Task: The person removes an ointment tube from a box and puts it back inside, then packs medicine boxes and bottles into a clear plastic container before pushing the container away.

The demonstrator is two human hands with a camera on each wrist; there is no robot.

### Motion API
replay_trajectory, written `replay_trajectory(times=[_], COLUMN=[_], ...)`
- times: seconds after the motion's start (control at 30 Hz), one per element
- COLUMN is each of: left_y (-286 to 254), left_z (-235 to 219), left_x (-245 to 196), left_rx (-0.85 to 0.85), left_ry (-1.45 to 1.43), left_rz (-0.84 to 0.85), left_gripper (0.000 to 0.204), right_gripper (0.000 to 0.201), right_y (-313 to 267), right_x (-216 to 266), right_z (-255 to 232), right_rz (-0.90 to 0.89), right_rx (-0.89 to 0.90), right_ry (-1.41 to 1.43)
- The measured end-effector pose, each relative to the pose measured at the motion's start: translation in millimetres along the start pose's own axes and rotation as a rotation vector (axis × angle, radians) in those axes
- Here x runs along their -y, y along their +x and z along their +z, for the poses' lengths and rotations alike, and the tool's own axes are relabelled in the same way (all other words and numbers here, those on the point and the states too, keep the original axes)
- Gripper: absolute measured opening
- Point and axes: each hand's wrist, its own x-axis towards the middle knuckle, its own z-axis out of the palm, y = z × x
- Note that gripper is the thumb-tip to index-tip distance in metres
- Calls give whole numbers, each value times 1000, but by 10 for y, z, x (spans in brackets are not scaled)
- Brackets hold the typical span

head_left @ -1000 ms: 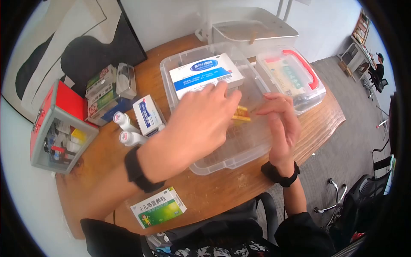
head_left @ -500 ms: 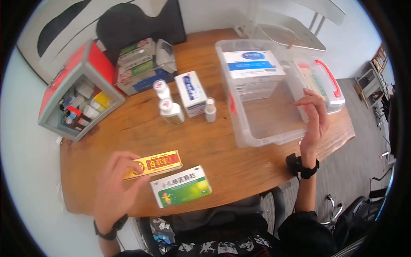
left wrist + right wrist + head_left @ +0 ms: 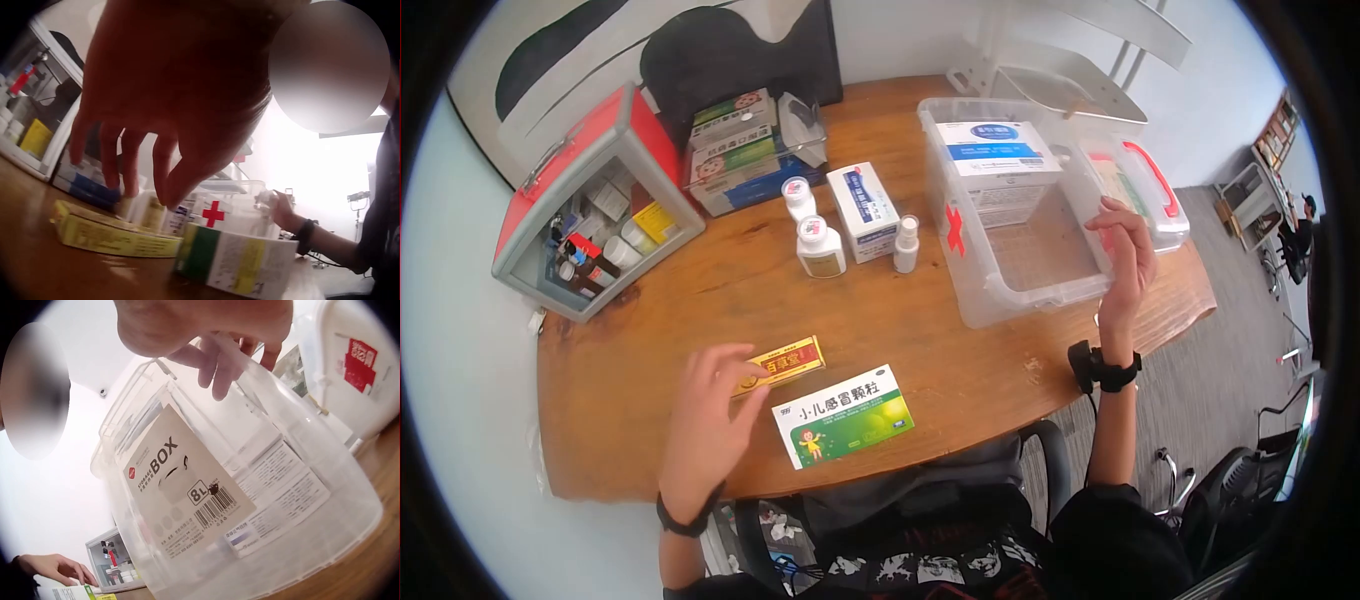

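My left hand [image 3: 715, 420] hovers at the left end of a slim yellow-and-red medicine box [image 3: 795, 362], its fingers loosely bent. In the left wrist view those fingers hang above and behind the yellow box, with nothing between them. A green-and-white medicine box [image 3: 845, 418] lies flat just in front of it. My right hand [image 3: 1127, 265] is at the right rim of an open clear storage box [image 3: 1050, 298], with relaxed fingers hanging over the rim in the right wrist view. Inside that storage box, at the back, stand white-and-blue medicine boxes [image 3: 990, 150].
Mid-table stand two white bottles [image 3: 820, 248], a white-and-blue box [image 3: 865, 210] and a small spray bottle [image 3: 906, 245]. A red-and-grey cabinet [image 3: 625, 125] and a clear bin of boxes [image 3: 745, 160] stand at the left. A red-handled clear case [image 3: 1165, 180] sits right of the storage box.
The yellow box went from inside the storage box to the table's left side with my left hand, which has since let go of it. My right hand stayed by the storage box.
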Motion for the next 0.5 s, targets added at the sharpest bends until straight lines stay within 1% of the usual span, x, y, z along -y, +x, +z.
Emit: replay_trajectory(times=[0.07,0.1,0.17,0.2,0.23,0.3,0.33,0.4,0.5], left_y=[-52,-81,-132,-168,-190,-202,-199,-151,-61], left_z=[-16,-13,14,75,129,210,229,246,118], left_x=[-208,-345,-589,-592,-597,-611,-610,-597,-669], left_rx=[35,43,192,210,212,222,225,223,191], left_ry=[79,77,-109,-34,-30,68,73,44,24], left_rz=[211,216,214,225,229,186,194,161,214], left_gripper=[32,32,52,68,68,69,69,71,72], right_gripper=[25,25,25,25,25,24,24,21,20], right_y=[0,-8,-11,-7,-9,2,6,1,-7], right_x=[-5,-9,-24,-27,-27,-35,-34,-20,-28], right_z=[-7,-9,-12,-11,-12,-16,-13,-14,-33], right_rz=[4,7,10,3,3,-10,-9,-11,6], right_rx=[-6,-3,-7,-3,-8,5,-5,0,1], right_ry=[-8,-6,6,25,26,27,25,44,62])
